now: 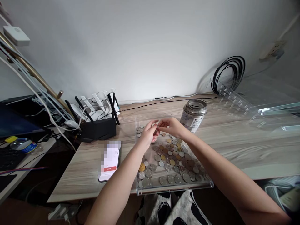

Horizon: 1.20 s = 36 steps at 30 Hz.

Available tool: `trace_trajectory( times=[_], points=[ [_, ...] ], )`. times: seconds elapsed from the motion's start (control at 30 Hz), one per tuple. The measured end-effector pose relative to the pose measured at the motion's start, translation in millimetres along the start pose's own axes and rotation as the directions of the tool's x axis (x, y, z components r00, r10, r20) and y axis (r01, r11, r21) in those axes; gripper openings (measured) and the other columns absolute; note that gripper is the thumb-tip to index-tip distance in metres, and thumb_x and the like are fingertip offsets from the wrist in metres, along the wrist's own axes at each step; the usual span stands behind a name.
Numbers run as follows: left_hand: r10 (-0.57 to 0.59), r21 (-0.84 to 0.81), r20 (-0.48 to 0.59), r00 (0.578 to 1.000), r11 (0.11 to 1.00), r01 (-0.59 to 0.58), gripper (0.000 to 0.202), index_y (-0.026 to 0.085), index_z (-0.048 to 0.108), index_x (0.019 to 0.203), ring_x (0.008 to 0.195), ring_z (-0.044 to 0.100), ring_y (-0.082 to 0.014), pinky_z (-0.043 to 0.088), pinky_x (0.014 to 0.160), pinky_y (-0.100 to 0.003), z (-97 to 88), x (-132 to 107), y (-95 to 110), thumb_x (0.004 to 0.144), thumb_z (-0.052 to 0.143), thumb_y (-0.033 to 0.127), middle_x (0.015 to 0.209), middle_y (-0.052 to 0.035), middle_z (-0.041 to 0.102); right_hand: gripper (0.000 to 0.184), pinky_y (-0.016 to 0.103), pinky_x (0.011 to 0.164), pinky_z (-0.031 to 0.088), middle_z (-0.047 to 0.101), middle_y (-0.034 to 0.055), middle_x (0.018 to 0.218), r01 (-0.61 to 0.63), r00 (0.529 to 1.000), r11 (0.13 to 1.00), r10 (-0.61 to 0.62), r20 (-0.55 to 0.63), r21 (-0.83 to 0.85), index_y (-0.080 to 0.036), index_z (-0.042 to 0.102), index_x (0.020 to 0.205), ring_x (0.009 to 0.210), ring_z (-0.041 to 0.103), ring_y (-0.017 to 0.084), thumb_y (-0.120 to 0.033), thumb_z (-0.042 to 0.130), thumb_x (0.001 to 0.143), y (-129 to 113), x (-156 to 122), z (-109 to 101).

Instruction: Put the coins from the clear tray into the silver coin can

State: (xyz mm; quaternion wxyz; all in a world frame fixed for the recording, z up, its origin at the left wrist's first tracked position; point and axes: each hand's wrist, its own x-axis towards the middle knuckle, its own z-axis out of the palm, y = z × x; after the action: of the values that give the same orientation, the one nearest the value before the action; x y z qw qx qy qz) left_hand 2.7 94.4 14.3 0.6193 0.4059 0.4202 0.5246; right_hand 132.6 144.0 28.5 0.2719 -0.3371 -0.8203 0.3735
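My left hand (149,133) and my right hand (172,127) meet over the far part of a clear plastic tray (175,188). The left fingers are curled together, and those of the right pinch close against them. Anything they hold is too small or hidden to tell. Below them, many loose coins (172,162) lie across the tray, silver, brass and copper coloured. More small silver coins (140,128) sit in its far left corner. Just beyond my right hand stands a metal can (194,115) with a slot in its lid and a wire handle.
Left of the tray lies a lit phone (109,161). A black router (98,129) and a white router (93,104) with antennas stand behind it. Coiled black cable (228,75) leans on the wall beside clear plastic panels (236,103). A bottle (23,145) lies far left.
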Motion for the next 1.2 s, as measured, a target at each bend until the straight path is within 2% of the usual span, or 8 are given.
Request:
trace_trajectory(
  times=[0.17, 0.3, 0.33, 0.53, 0.77, 0.93, 1.07, 1.2],
  points=[
    [-0.035, -0.088, -0.025, 0.999, 0.996, 0.032, 0.018, 0.015, 0.052, 0.093, 0.033, 0.033, -0.0023, 0.020, 0.032, -0.015, -0.5, 2.4, -2.1, 0.080, 0.042, 0.020, 0.052, 0.0032, 0.048, 0.024, 0.024, 0.055, 0.042, 0.063, 0.0034, 0.068, 0.010, 0.938, 0.990, -0.057, -0.341, -0.138, -0.016, 0.064, 0.073, 0.060, 0.054, 0.013, -0.038, 0.056, 0.069, -8.6, -8.3, -32.7],
    [-0.142, -0.060, -0.124, 0.982, 0.989, 0.136, 0.027, 0.008, 0.051, 0.096, 0.044, 0.051, -0.0063, 0.036, 0.038, -0.016, -1.6, 4.1, 0.3, 0.073, 0.038, 0.000, 0.064, -0.0048, 0.060, 0.022, 0.030, 0.057, 0.039, 0.062, 0.0055, 0.068, -0.268, 0.592, 0.893, -0.143, -0.793, -0.361, -0.019, 0.066, 0.079, 0.060, 0.051, 0.016, -0.035, 0.056, 0.068, -4.2, -23.7, -92.3],
    [-0.167, -0.053, -0.121, 0.979, 0.985, 0.161, 0.030, 0.008, 0.049, 0.098, 0.048, 0.056, -0.0083, 0.040, 0.042, -0.017, -1.2, 3.8, 1.2, 0.072, 0.038, -0.002, 0.068, -0.0070, 0.062, 0.019, 0.031, 0.057, 0.038, 0.061, 0.0059, 0.065, -0.359, 0.584, 0.850, -0.119, -0.803, -0.387, -0.020, 0.067, 0.076, 0.059, 0.050, 0.016, -0.034, 0.058, 0.066, 0.2, -26.4, -106.5],
    [-0.169, -0.062, -0.099, 0.981, 0.985, 0.163, 0.033, 0.007, 0.046, 0.106, 0.072, 0.064, -0.0169, 0.049, 0.056, -0.021, -0.5, 1.2, 1.8, 0.074, 0.045, -0.001, 0.079, -0.0129, 0.065, 0.015, 0.029, 0.053, 0.033, 0.064, 0.0072, 0.070, -0.604, 0.722, 0.661, 0.216, -0.658, -0.445, -0.019, 0.067, 0.071, 0.061, 0.049, 0.016, -0.025, 0.061, 0.059, 11.0, -20.2, -136.7],
    [-0.120, -0.045, -0.068, 0.990, 0.992, 0.117, 0.019, 0.009, 0.056, 0.091, 0.069, 0.064, -0.0149, 0.048, 0.053, -0.018, -7.3, 6.0, -4.6, 0.072, 0.055, 0.006, 0.081, -0.0121, 0.066, 0.018, 0.029, 0.054, 0.032, 0.063, 0.0088, 0.079, -0.646, 0.731, 0.548, 0.242, -0.639, -0.531, -0.020, 0.068, 0.074, 0.067, 0.048, 0.017, -0.020, 0.057, 0.060, 0.6, -6.0, -127.5],
    [-0.121, -0.024, -0.038, 0.992, 0.992, 0.120, 0.015, 0.009, 0.057, 0.087, 0.069, 0.064, -0.0151, 0.048, 0.054, -0.020, -7.2, 5.6, -4.4, 0.072, 0.054, 0.007, 0.083, -0.0121, 0.066, 0.021, 0.028, 0.056, 0.034, 0.063, 0.0080, 0.075, -0.572, 0.799, 0.583, 0.240, -0.551, -0.577, -0.018, 0.069, 0.077, 0.067, 0.050, 0.017, -0.021, 0.055, 0.062, 6.2, -9.5, -135.2],
    [-0.094, -0.065, -0.103, 0.990, 0.994, 0.088, 0.022, 0.009, 0.054, 0.095, 0.070, 0.064, -0.0144, 0.048, 0.054, -0.019, -7.5, 6.4, -4.1, 0.073, 0.054, 0.007, 0.083, -0.0118, 0.066, 0.026, 0.028, 0.060, 0.038, 0.064, 0.0078, 0.082, -0.427, 0.761, 0.721, -0.040, -0.648, -0.546, -0.018, 0.067, 0.088, 0.071, 0.053, 0.018, -0.025, 0.049, 0.071, -6.6, -15.5, -99.4],
    [-0.047, -0.102, -0.136, 0.990, 0.994, 0.034, 0.036, 0.013, 0.049, 0.108, 0.068, 0.064, -0.0144, 0.047, 0.055, -0.020, -8.5, 8.4, -5.4, 0.073, 0.055, 0.008, 0.076, -0.0062, 0.065, 0.025, 0.024, 0.057, 0.040, 0.065, 0.0031, 0.074, -0.035, 0.970, 0.899, -0.074, -0.231, -0.436, -0.020, 0.066, 0.085, 0.062, 0.054, 0.014, -0.033, 0.049, 0.074, -14.1, -16.9, -31.8]
  ],
)
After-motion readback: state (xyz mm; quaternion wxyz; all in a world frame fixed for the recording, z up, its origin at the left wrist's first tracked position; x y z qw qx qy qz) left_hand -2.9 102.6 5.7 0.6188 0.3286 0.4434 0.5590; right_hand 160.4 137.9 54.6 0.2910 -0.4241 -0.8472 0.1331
